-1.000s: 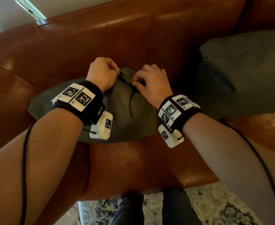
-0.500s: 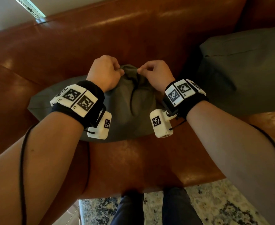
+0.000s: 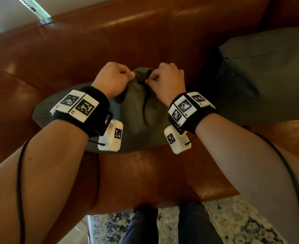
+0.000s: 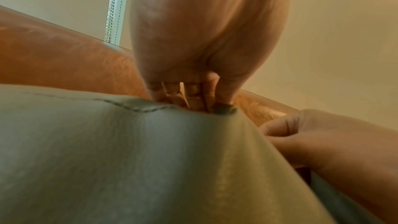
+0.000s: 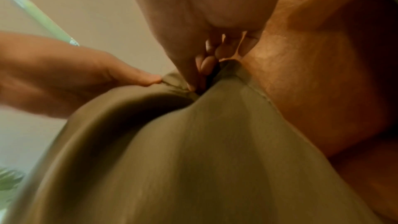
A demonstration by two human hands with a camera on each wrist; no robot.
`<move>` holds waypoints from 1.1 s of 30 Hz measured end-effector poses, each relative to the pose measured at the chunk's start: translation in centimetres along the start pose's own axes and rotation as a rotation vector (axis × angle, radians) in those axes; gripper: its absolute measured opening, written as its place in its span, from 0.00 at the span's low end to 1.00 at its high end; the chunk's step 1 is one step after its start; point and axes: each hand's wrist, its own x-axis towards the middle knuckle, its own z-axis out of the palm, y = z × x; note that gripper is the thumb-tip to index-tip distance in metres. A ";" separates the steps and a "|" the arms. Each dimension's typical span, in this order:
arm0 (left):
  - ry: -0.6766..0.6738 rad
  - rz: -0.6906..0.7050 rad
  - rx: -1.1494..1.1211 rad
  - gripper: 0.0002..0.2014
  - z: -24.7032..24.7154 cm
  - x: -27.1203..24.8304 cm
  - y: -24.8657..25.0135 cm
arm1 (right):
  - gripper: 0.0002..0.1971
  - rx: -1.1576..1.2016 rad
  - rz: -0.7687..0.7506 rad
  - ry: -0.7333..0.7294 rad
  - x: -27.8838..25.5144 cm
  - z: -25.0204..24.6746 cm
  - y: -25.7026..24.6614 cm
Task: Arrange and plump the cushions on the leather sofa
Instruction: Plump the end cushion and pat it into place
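Note:
An olive-green cushion (image 3: 138,117) lies on the seat of the brown leather sofa (image 3: 145,37), its far edge bunched up against the backrest. My left hand (image 3: 112,78) grips that bunched edge from the left, fingers curled into the fabric (image 4: 193,105). My right hand (image 3: 166,80) pinches the same edge just to the right, thumb and fingers closed on a fold (image 5: 200,81). The cushion cloth (image 5: 215,151) is pulled taut below both hands. A second, larger grey-green cushion (image 3: 268,73) leans against the backrest at the right.
The sofa seat's front edge (image 3: 154,196) runs below my arms. A patterned rug (image 3: 233,224) and my dark trouser legs (image 3: 189,226) show beneath it. A pale wall with a window strip (image 3: 34,7) stands behind the backrest.
My right hand has turned over from lying on the cushion top to pinching its bunched far edge, and its wrist has swung up. The left hand keeps its grip, and the edge has lifted slightly.

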 end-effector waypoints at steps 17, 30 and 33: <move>0.305 0.556 0.661 0.16 3.6 -3.1 -0.1 | 0.18 0.546 0.315 -0.391 2.6 -4.6 -0.3; 0.335 0.562 0.300 0.10 4.4 -3.5 -0.8 | 0.10 0.677 0.464 -0.401 3.5 -3.8 -0.5; 0.400 0.625 0.476 0.11 4.1 -3.0 -1.6 | 0.17 0.696 0.491 -0.424 3.6 -4.2 -0.1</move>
